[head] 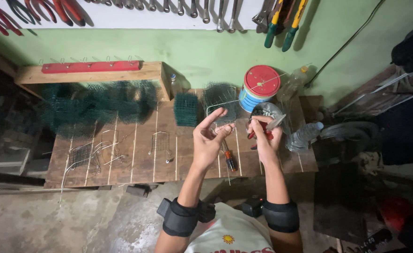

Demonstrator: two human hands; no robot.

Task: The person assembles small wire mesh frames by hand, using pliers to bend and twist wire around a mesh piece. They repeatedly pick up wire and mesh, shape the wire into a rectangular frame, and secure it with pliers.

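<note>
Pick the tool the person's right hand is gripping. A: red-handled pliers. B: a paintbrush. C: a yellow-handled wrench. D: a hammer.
A: the right hand closes around red-handled pliers with grey metal jaws, held above the wooden bench, while the left hand pinches a thin wire beside it.

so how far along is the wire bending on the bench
Done, it seems: two bent wire frames and lie on the wooden bench. In hand: the left hand holds a thin wire while the right hand grips red-handled pliers. Probably left: green mesh pieces and a mesh pile lie unused, and the wire spool looks well stocked.
</note>
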